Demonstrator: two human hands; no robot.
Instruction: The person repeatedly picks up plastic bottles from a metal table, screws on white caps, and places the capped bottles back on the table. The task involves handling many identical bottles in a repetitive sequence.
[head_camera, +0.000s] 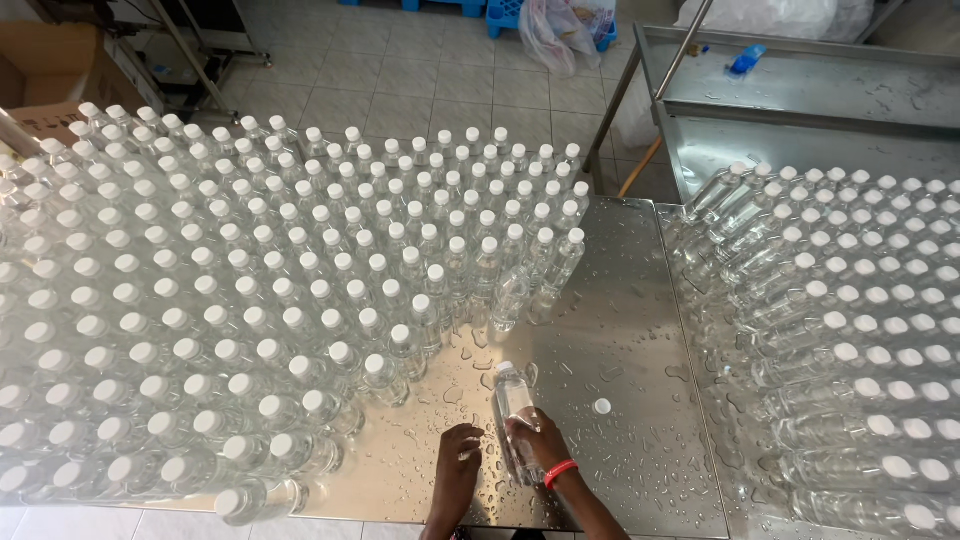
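My right hand (540, 440), with a red band on the wrist, grips a clear plastic water bottle (512, 395) lying on its side on the wet steel table (620, 340); its white cap points away from me. My left hand (457, 455) rests on the table just left of that bottle, fingers curled loosely, holding nothing. A loose white cap (601, 406) lies on the table to the right of the bottle.
A large block of upright capped bottles (250, 290) fills the table's left side. More capped bottles (850, 330) crowd the right side, many leaning. Beyond stands a steel trough table (800, 90) with a small blue item (746, 58). Cardboard boxes (40, 70) sit far left.
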